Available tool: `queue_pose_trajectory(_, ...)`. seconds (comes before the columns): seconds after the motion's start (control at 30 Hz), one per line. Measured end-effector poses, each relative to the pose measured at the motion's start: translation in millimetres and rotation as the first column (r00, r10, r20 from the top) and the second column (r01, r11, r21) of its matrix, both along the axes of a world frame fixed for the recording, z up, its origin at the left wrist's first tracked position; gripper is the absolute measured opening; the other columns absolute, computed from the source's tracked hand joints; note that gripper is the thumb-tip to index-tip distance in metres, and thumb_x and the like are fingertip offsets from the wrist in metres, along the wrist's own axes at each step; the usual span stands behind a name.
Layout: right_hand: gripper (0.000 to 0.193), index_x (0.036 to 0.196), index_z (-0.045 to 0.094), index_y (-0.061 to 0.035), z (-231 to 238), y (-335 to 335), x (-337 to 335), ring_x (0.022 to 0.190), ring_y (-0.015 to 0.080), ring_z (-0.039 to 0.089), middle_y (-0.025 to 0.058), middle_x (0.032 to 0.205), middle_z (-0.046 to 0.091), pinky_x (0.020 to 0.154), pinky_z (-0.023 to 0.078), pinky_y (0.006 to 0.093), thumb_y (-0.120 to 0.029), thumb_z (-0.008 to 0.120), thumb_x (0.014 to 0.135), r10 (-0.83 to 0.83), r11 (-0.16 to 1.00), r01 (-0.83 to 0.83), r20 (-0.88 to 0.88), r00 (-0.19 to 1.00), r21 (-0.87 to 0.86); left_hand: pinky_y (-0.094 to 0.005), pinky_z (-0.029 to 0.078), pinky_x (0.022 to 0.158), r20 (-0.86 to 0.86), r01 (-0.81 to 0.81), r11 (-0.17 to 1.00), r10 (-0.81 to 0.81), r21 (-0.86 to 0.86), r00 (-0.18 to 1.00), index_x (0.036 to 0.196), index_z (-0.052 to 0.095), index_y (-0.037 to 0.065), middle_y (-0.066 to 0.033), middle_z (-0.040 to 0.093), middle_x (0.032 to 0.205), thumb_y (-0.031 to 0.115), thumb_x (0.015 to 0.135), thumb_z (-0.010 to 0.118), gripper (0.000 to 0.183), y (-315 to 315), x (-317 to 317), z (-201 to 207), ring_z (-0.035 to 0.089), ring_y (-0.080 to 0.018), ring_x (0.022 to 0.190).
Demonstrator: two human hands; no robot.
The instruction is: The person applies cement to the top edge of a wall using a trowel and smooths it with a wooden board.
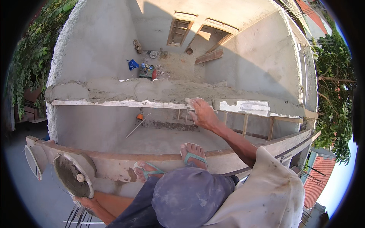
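My right hand (202, 113) reaches over the top of a wall, its fingers curled at the edge of wet grey mortar (152, 90). A pale bit shows at the fingertips; what they hold, if anything, is unclear. A white strip (125, 103) runs along the near edge of the mortar, and a broken white patch (245, 107) lies right of the hand. Low at the left, my left hand (86, 203) grips the lower rim of a tilted bucket (90, 167) with grey mortar in it. A round wooden handle end (80, 178) sticks up from that mortar.
My sandalled feet rest on a long wooden plank (110, 155) high above the floor. Another round container (35, 161) hangs at the plank's left end. Far below lie a blue bag (132, 64), an orange bucket (140, 116) and a leaning board (209, 56). Rebar (78, 216) protrudes at lower left.
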State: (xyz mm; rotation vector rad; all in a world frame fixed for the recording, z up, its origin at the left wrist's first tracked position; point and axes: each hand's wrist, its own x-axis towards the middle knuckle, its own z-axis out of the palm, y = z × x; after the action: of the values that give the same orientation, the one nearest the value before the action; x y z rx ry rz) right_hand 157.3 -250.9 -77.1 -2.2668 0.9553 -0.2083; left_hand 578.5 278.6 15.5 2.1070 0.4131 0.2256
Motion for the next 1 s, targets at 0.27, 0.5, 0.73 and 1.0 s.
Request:
queue_pose_trajectory(0.27, 0.061, 0.133, 0.051, -0.0003, -8.0, -84.0, -329.3, 0.122, 0.0387, 0.052, 0.0210, 0.132, 0.053, 0.102, 0.045, 0.0462, 0.003, 0.063, 0.074, -0.238, 0.923, -0.072, -0.706, 0.668, -0.379, -0.0424, 0.054, 0.091, -0.144, -0.131, 0.991, 0.133, 0.019, 0.981, 0.133, 0.051, -0.001, -0.0158, 0.060, 0.126, 0.040, 0.102, 0.045, 0.052, 5.5, 13.6, -18.9, 0.061, -0.0300, 0.108)
queue_pose_trajectory(0.5, 0.039, 0.120, 0.058, 0.0034, -31.1, -126.3, -351.9, 0.113, 0.0404, 0.057, 0.0231, 0.121, 0.061, 0.098, 0.048, 0.0477, -0.001, 0.059, 0.082, -0.040, 0.953, -0.165, -0.644, 0.764, -0.254, -0.0432, 0.054, 0.090, -0.088, -0.122, 0.988, 0.114, -0.092, 0.990, 0.128, 0.054, -0.003, -0.0150, 0.062, 0.125, 0.042, 0.103, 0.045, 0.052, 71.6, 44.8, -36.5, 0.063, -0.0310, 0.108)
queue_pose_trajectory(0.73, 0.046, 0.120, 0.058, 0.0061, -10.5, -100.0, -276.5, 0.112, 0.0417, 0.057, 0.0233, 0.117, 0.061, 0.095, 0.050, 0.0472, 0.002, 0.066, 0.075, 0.146, 0.963, -0.249, -0.584, 0.799, -0.100, -0.0424, 0.054, 0.096, -0.043, -0.080, 0.955, 0.070, -0.286, 0.997, 0.130, 0.054, -0.004, -0.0144, 0.061, 0.127, 0.041, 0.103, 0.045, 0.052, 34.6, 18.6, -16.2, 0.063, -0.0302, 0.112)
queue_pose_trajectory(1.0, 0.053, 0.126, 0.055, 0.0046, -28.9, -70.5, -107.0, 0.114, 0.0398, 0.054, 0.0223, 0.117, 0.056, 0.096, 0.049, 0.0460, -0.017, 0.071, 0.081, 0.455, 0.811, -0.571, -0.474, 0.754, -0.131, -0.0425, 0.056, 0.097, -0.070, -0.147, 0.930, 0.130, -0.337, 0.989, 0.136, 0.050, -0.009, -0.0153, 0.059, 0.134, 0.039, 0.106, 0.040, 0.057, -72.3, -19.1, 22.2, 0.063, -0.0296, 0.116)
